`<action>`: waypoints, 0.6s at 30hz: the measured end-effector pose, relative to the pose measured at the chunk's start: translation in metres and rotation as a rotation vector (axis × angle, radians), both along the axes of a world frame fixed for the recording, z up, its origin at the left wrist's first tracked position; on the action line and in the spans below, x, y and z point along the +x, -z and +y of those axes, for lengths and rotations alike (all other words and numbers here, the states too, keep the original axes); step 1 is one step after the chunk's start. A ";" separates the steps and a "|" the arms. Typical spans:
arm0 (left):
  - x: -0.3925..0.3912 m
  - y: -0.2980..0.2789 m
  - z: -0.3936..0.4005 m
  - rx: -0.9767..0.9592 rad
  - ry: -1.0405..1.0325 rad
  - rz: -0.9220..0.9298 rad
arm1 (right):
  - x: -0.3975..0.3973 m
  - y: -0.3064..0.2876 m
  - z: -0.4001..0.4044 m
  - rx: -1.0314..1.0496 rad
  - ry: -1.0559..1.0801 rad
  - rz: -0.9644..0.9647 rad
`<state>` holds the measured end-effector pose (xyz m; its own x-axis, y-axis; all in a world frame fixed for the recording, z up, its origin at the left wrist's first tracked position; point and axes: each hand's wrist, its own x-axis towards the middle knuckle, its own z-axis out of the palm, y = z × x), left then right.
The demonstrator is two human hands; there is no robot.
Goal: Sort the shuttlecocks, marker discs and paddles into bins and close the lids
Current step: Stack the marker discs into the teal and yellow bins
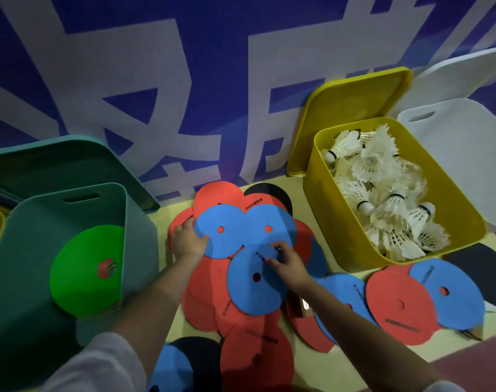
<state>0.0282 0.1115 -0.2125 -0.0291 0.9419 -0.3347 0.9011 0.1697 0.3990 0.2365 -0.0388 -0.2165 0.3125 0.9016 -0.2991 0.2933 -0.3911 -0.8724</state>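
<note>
While left hand (188,241) grips blue disc (219,230), right hand (287,265) pinches another

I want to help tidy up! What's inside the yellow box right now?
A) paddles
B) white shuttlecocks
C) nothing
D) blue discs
B: the yellow bin, with its lid open, is filled with white shuttlecocks; the blue and red discs lie in a pile outside it.
</note>
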 end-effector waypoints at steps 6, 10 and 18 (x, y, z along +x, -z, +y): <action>0.006 0.003 0.010 -0.029 -0.045 -0.023 | -0.004 0.006 -0.005 0.033 -0.012 -0.027; 0.010 -0.007 0.006 0.024 -0.005 -0.200 | -0.005 0.002 -0.007 0.043 -0.014 -0.031; -0.002 -0.065 -0.015 0.145 -0.076 -0.539 | -0.012 -0.032 -0.016 0.040 0.041 0.027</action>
<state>0.0260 0.0960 -0.1475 0.0411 0.9812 -0.1884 0.5505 0.1351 0.8238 0.2246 -0.0546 -0.1843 0.3419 0.8995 -0.2720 0.2540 -0.3672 -0.8948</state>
